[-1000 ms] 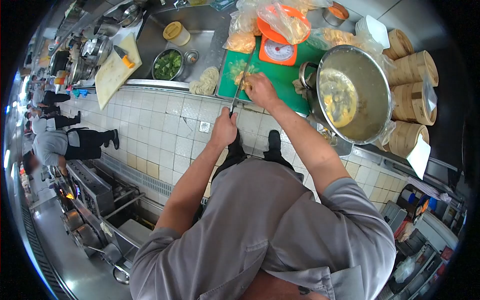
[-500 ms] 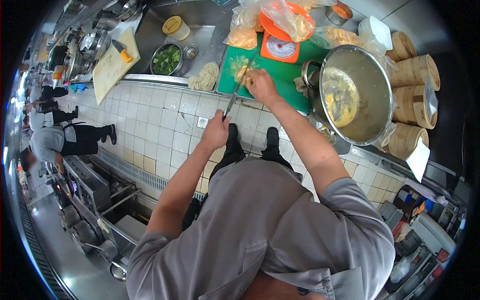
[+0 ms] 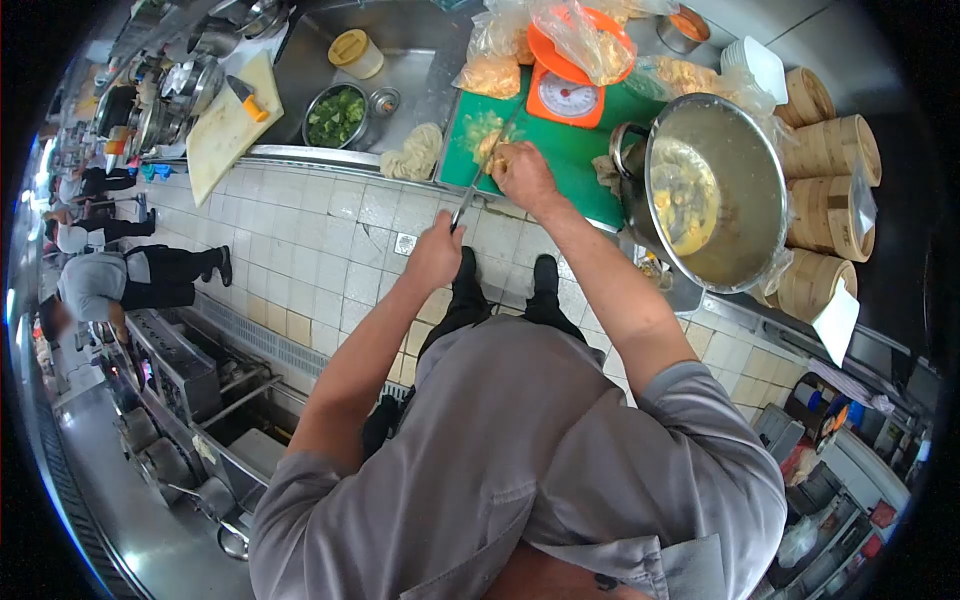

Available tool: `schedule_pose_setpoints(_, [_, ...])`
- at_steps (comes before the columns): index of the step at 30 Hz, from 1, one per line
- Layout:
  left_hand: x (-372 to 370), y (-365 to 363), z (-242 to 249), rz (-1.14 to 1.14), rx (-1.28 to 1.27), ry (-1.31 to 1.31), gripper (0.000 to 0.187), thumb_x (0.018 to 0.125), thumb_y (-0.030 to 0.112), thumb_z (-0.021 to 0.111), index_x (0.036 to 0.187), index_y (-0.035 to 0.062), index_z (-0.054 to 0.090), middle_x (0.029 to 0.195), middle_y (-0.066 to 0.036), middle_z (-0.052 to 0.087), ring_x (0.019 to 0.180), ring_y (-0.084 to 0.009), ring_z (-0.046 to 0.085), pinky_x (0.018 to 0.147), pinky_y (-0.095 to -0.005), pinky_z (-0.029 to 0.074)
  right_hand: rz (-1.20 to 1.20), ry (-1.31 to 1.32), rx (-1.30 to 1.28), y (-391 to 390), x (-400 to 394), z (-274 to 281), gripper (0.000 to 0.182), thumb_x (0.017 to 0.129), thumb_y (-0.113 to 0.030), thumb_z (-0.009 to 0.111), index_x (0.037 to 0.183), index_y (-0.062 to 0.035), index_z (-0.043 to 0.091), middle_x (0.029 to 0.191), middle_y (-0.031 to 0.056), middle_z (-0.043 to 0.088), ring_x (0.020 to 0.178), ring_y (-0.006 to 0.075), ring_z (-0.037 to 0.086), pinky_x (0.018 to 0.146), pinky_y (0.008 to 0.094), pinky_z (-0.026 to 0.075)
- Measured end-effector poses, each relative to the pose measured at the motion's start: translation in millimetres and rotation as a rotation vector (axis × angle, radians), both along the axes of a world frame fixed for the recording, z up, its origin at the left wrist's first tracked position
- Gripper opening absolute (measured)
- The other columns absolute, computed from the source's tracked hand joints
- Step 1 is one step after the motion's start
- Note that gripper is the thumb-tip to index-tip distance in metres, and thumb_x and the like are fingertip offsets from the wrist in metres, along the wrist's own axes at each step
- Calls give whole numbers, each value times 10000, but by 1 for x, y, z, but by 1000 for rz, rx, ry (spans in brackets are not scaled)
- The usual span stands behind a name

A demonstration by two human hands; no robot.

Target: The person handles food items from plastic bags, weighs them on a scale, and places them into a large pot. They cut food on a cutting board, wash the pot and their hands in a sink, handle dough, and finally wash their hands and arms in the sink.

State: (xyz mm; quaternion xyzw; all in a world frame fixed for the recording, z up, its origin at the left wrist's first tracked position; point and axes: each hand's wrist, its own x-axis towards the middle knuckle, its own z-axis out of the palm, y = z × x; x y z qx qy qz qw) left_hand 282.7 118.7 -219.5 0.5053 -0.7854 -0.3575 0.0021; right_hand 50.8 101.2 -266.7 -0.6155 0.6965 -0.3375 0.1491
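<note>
My left hand (image 3: 436, 254) is closed round the handle of a long knife (image 3: 475, 187). Its blade reaches across the near edge of the green cutting board (image 3: 575, 160), beside pale yellow-orange food pieces (image 3: 484, 128). Just right of the blade, my right hand (image 3: 525, 174) has its fingers curled down on a piece of this food, mostly hidden under them. Behind the hands stands an orange kitchen scale (image 3: 566, 100), with an orange plate (image 3: 570, 55) and a plastic bag on top. To the right is a large metal pot (image 3: 735, 255) with yellowish pieces in liquid.
Bamboo steamers (image 3: 830, 147) stack at the right. On the left, a sink (image 3: 410, 60) holds a bowl of green vegetables (image 3: 336, 118) and a lidded tub (image 3: 355, 54). A yellow-handled knife (image 3: 248, 100) rests on a white board (image 3: 225, 140). Co-workers (image 3: 100, 285) stand far left.
My left hand and the knife have shifted slightly forward toward the board. My right hand stays on the food. The whole view has moved a little.
</note>
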Motion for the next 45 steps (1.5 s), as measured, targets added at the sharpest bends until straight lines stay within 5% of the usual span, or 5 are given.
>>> schedule_pose_setpoints(21, [49,-3,38,168,298,392,256,1056,255,518,910,53,457,645,-40,453,560,-152,413,527,-353,377,-187,81,-139,-3,-19,44,152,830,-37,615,978,-40,649,1019,159,655,1014,347,619,891,458,478])
schedule_pose_setpoints(35, [38,-17,43,412,1343,826,308,1064,432,473,1055,130,530,628,-12,460,415,-94,333,398,-280,271,-98,-1670,378,-29,-19,6,549,871,85,513,1410,17,430,1147,141,649,774,238,697,533,319,553])
schedule_pose_setpoints(42, [58,-41,25,484,767,671,263,1062,328,504,997,75,529,653,-70,523,440,-193,457,432,-358,401,-401,-1066,431,-30,3,41,432,907,-1,532,1339,0,519,1138,168,640,933,296,683,763,420,583])
schedule_pose_setpoints(43, [58,-48,7,484,764,674,263,1062,328,504,997,75,529,653,-70,523,440,-193,457,432,-358,401,-306,-553,274,-31,5,29,374,902,-26,550,1275,-2,564,1162,202,625,977,333,670,811,452,570])
schedule_pose_setpoints(45, [49,-60,1,284,-155,314,278,1044,302,528,991,29,521,671,-153,578,572,-371,589,562,-451,494,-203,-46,108,-37,8,26,320,897,-51,568,1211,-4,610,1186,236,610,1021,371,656,859,485,557])
